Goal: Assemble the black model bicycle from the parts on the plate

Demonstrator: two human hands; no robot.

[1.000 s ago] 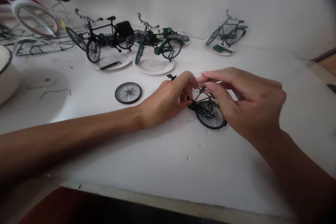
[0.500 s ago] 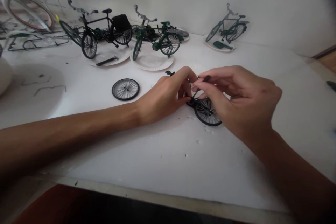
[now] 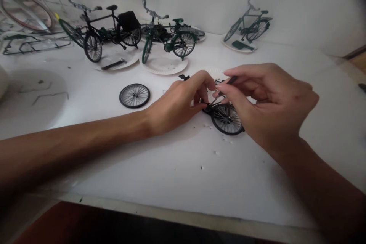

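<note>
A small black model bicycle [image 3: 225, 116] lies on the white table [image 3: 171, 160], its spoked wheel showing below my hands. My left hand [image 3: 180, 101] is closed, pinching the frame near the wheel hub. My right hand [image 3: 268, 99] is closed on a thin dark screwdriver [image 3: 225, 85], whose tip points down at the frame between my fingers. A loose spoked wheel [image 3: 134, 95] lies flat to the left of my left hand.
Three finished model bicycles stand at the back: a black one [image 3: 100, 32], a green one [image 3: 168, 40] over a paper plate [image 3: 162, 65], and another green one [image 3: 247, 24] on the right. Wire parts and a clear lid [image 3: 25, 11] lie far left. Small white crumbs dot the table.
My right hand has lifted a little and shifted right, with the screwdriver now tilted more steeply toward the frame. The left hand keeps its pinch.
</note>
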